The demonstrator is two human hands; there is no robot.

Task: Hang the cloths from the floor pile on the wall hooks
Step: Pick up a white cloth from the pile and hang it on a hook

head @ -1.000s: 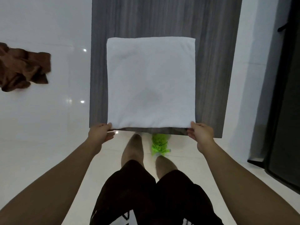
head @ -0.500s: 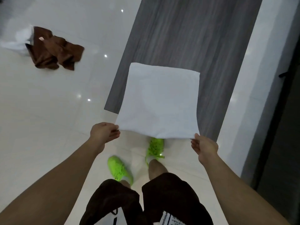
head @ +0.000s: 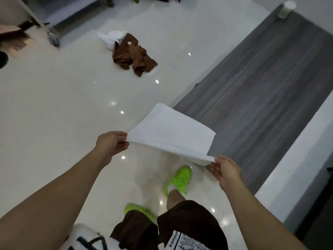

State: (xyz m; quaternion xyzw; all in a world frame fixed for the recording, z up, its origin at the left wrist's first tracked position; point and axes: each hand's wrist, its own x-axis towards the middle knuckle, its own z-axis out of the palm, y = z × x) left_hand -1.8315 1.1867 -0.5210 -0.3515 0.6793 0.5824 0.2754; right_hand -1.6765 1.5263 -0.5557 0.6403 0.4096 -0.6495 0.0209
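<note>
Left hand (head: 112, 144) and right hand (head: 226, 170) each pinch white towel (head: 171, 134) corner, frame centre; brown-and-white cloth pile (head: 129, 53) upper centre.

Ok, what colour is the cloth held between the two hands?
Plain white, no pattern: the held cloth shows best in the head view, the only one.

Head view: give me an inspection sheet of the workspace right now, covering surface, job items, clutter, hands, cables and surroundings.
Surface: glossy pale tile floor with light reflections; grey wood-grain panel at right.
Job's things: white cloth held spread above the floor; floor pile of brown and white cloths farther off. No wall hooks in view.
Clutter: pale cup on the panel's far end.
Hands: left hand pinches one cloth corner, right hand the other.
Cables: nothing seen.
Surroundings: wheeled frame at top left; dark doorway at right; green shoes.
</note>
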